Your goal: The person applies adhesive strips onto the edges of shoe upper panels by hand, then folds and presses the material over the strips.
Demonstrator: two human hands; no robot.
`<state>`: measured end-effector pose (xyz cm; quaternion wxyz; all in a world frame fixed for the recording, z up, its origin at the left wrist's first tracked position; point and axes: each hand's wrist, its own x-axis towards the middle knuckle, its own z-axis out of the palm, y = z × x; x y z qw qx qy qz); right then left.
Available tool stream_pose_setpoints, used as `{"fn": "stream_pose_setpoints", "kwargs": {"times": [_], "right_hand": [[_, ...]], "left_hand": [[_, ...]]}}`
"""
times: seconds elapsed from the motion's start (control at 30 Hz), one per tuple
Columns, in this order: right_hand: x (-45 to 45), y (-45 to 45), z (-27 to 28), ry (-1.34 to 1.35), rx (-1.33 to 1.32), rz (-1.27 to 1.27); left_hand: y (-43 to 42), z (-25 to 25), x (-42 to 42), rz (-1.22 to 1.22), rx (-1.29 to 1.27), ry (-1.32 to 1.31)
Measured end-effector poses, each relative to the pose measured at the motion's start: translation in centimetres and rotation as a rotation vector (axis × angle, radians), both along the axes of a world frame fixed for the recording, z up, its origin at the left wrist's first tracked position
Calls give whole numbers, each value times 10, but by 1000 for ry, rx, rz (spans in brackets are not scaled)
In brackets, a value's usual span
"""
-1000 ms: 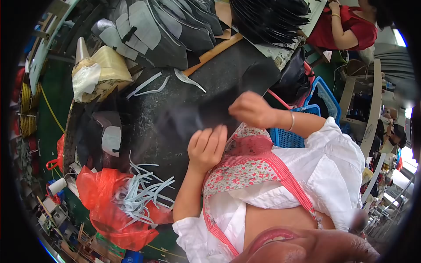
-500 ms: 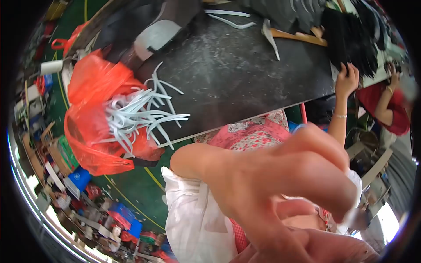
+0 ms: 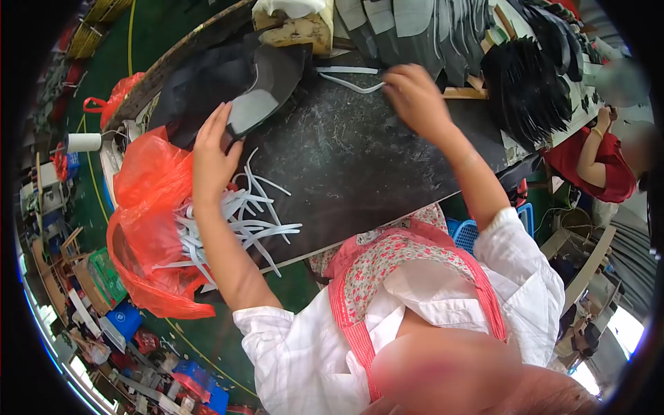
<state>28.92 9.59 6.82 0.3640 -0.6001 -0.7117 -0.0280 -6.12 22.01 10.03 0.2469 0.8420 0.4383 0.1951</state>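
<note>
My left hand (image 3: 216,153) lies on the near edge of a dark, curved sheet piece (image 3: 282,68) with a light grey patch (image 3: 253,111). Its fingers are stretched out flat and the thumb is apart. My right hand (image 3: 420,102) is over the far part of the bench, fingers bent together at the end of a thin, bent white strip (image 3: 349,84). The fingertips are slightly blurred. A second, straight white strip (image 3: 348,69) lies just beyond. Beside my right hand a wooden handle (image 3: 465,93) shows; its head is hidden.
Loose white strips (image 3: 257,226) spill from a red plastic bag (image 3: 149,232) at the left of the black bench (image 3: 332,166). Stacked grey pieces (image 3: 415,34) and a black fringed bundle (image 3: 529,93) stand at the back right. A co-worker in a red top (image 3: 602,166) is at the right.
My left hand has gone from close before the camera down to the dark piece. My right hand has moved left from the black bundle to the bent white strip.
</note>
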Motion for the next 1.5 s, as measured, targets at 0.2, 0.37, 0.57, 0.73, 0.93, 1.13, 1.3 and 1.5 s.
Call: {"fn": "stream_pose_setpoints", "kwargs": {"times": [0.2, 0.37, 0.57, 0.73, 0.93, 1.13, 1.3, 1.5], "right_hand": [[-24, 92, -51, -28, -408, -44], [-6, 82, -30, 33, -264, 63], [21, 8, 73, 840, -657, 127], [16, -51, 77, 859, -738, 218], [-22, -91, 51, 1171, -982, 253], [-46, -108, 44, 894, -1088, 295], [-63, -114, 15, 802, -999, 193], [-88, -100, 1, 570, -816, 135]], "left_hand": [[-12, 36, -1, 79, 524, -262], [-107, 15, 55, -139, 759, 107], [-221, -101, 140, -233, 430, 78], [-205, -39, 137, -261, -14, -67], [-202, -32, 123, -63, -656, -660], [-213, -41, 93, 182, -722, -781], [-224, -62, 57, -66, 338, -108], [-220, -79, 53, -86, 160, -37]]}}
